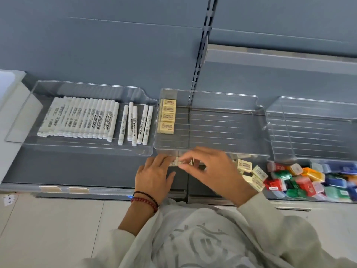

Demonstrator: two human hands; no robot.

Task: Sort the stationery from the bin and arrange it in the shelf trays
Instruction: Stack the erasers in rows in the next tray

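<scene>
Grey metal shelf [77,171] carries three clear plastic trays side by side. Left tray [21,117] holds white marker pens [81,117] lying in a row; middle tray [222,132] holds a column of four pale-yellow rectangular erasers [168,117] in its 10 o'clock corner; right tray [309,128] sits at 3 o'clock of the middle one.

Both hands are at 6 o'clock of the middle tray, just beside its front wall. Right hand [214,171] pinches a small eraser [182,164] between thumb and forefinger, other fingers bent; left hand [154,176], bracelets [146,200] at the wrist, has its fingertips against neighbouring erasers [172,162] at 9 o'clock of the pinched one; cannot tell whether it grips them.

Loose erasers [251,173] lie on the shelf at 3 o'clock of the right hand; coloured small plastic boxes [309,180] are heaped beyond them.
</scene>
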